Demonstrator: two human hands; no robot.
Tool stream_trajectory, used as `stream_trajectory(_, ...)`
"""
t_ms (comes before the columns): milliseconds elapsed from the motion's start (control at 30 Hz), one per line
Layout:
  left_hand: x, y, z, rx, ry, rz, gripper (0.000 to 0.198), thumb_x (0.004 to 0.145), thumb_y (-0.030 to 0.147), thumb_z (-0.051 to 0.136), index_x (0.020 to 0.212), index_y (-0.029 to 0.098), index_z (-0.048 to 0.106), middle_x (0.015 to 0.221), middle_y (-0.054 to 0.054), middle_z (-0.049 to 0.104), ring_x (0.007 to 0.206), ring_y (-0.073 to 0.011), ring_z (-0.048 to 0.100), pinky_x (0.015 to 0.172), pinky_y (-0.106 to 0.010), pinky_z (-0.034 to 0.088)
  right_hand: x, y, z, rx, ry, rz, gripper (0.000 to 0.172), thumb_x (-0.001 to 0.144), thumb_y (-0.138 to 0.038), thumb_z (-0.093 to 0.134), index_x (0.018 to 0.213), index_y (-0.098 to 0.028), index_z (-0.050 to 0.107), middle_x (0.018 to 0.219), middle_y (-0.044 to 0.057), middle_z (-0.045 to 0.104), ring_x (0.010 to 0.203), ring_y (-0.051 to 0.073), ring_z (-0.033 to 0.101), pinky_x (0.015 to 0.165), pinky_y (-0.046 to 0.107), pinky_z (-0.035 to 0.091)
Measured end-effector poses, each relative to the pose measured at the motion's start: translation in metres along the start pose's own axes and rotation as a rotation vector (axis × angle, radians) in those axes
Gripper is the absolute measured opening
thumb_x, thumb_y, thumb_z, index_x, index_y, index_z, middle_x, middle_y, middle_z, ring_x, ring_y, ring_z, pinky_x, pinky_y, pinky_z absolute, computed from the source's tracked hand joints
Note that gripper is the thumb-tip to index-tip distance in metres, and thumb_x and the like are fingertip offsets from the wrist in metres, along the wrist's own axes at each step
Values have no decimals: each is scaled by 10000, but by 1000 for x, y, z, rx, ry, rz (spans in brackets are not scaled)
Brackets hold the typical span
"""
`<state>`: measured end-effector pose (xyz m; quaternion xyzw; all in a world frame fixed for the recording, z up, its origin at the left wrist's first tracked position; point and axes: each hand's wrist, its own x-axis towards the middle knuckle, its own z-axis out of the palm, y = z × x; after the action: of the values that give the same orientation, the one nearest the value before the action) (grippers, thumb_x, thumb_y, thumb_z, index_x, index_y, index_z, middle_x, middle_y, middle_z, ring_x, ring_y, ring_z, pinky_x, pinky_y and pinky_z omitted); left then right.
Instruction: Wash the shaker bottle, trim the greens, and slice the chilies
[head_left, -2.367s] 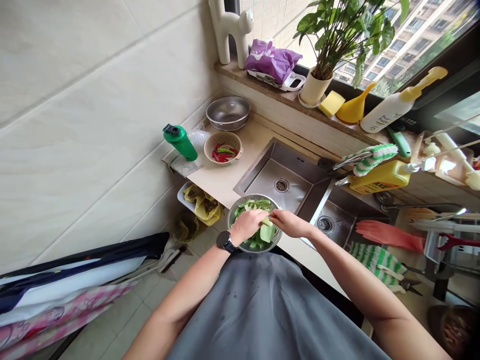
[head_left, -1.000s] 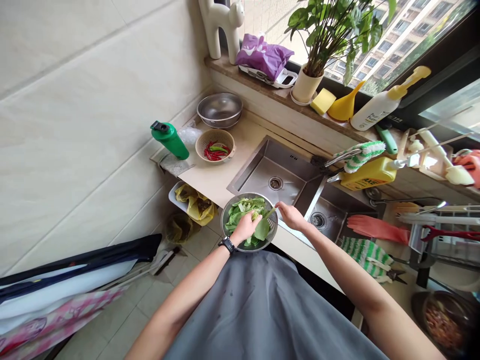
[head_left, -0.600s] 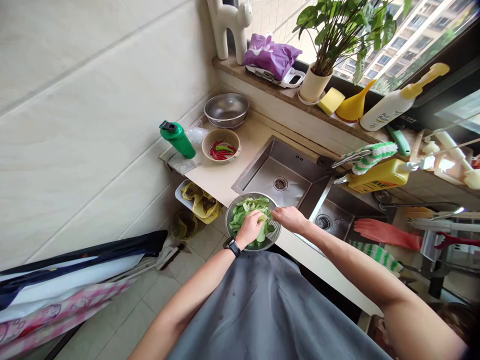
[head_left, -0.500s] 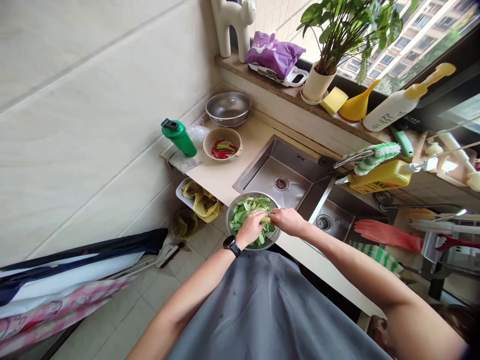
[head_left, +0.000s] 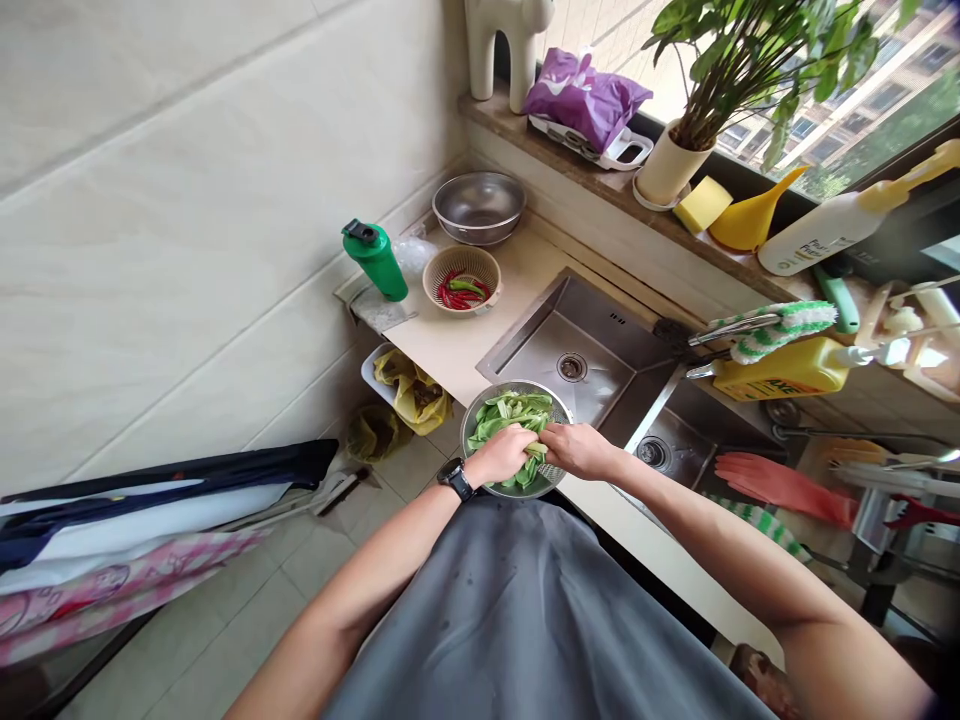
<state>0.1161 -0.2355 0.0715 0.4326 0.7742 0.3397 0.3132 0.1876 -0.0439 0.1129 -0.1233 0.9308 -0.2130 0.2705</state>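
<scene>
A round stainless steel colander (head_left: 517, 386) rests at the counter's edge by the sink, filled with torn leafy greens (head_left: 502, 418) with pale stalks. My left hand (head_left: 499, 458), a black watch on its wrist, presses into the greens at the colander's middle. My right hand (head_left: 574, 450) comes in from the right, and its fingers meet the left hand's fingertips. Both hands seem to grip the same pale green stalk, which is mostly hidden by my fingers. The colander's lower part is hidden behind my hands.
A stainless steel sink (head_left: 577, 330) lies right behind the colander, with a faucet and a yellow bottle (head_left: 780, 368) beyond it. On the counter's left stand a steel bowl (head_left: 478, 208), a wicker basket of chilies (head_left: 461, 278) and a green bottle (head_left: 375, 262).
My hands have closed in on each other over the colander, and the large pale leaf at its right side no longer shows. The whole view has shifted slightly.
</scene>
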Motion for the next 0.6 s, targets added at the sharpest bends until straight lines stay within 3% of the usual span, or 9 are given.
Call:
stream_trajectory(67, -2, 2, -1, -170, 71, -31, 226, 918, 163, 516, 697, 189, 558, 763, -34, 618, 779, -191, 560, 773, -309, 453, 6, -4, 6, 285, 91, 28, 184, 946, -258, 447, 778, -202, 498, 835, 48, 590, 719, 159, 525, 655, 262, 385)
stream_trajectory(167, -7, 4, -3, -509, 194, -86, 311, 986, 367, 516, 743, 184, 576, 809, -25, 628, 785, -170, 557, 802, -294, 454, 17, -13, 22, 978, 286, 134, 269, 937, -322, 387, 689, -238, 327, 642, -24, 387, 564, 126, 346, 546, 251, 322)
stream_trajectory(233, -11, 0, -4, -685, 300, -128, 367, 985, 454, 524, 748, 180, 583, 843, -31, 629, 821, -168, 562, 840, -292, 452, 26, -15, 30, 1407, 353, 200, 328, 937, -416, 397, 693, -254, 251, 615, -58, 282, 512, 111, 224, 478, 243, 245)
stream_trajectory(300, -15, -8, -5, -804, 392, -182, 404, 964, 504, 554, 726, 178, 572, 835, -30, 612, 834, -167, 568, 864, -292, 453, 34, -10, 32, 1572, 377, 231, 419, 938, -536, 431, 689, -254, 245, 612, -67, 277, 498, 99, 186, 461, 241, 206)
stream_trajectory(367, -19, -18, -5, -902, 440, -260, 434, 924, 547, 600, 703, 178, 546, 805, -18, 583, 800, -155, 582, 852, -293, 472, 45, 0, 28, 1396, 411, 245, 458, 958, -598, 424, 685, -243, 330, 603, -55, 356, 494, 98, 250, 481, 239, 244)
stream_trajectory(467, -21, -30, -1, -1034, 489, -422, 445, 852, 597, 668, 758, 183, 538, 728, 29, 507, 641, -108, 535, 713, -273, 499, 63, 15, 18, 736, 409, 267, 345, 1030, -472, 378, 865, -219, 545, 693, 1, 582, 593, 143, 491, 602, 258, 385)
stream_trajectory(600, -19, -34, 6, -1155, 512, -561, 456, 798, 589, 734, 863, 183, 538, 655, 88, 390, 511, -54, 376, 513, -198, 391, 89, 13, 11, -42, 142, 328, 237, 1036, -242, 384, 1157, -183, 579, 919, 108, 734, 802, 246, 689, 713, 324, 469)
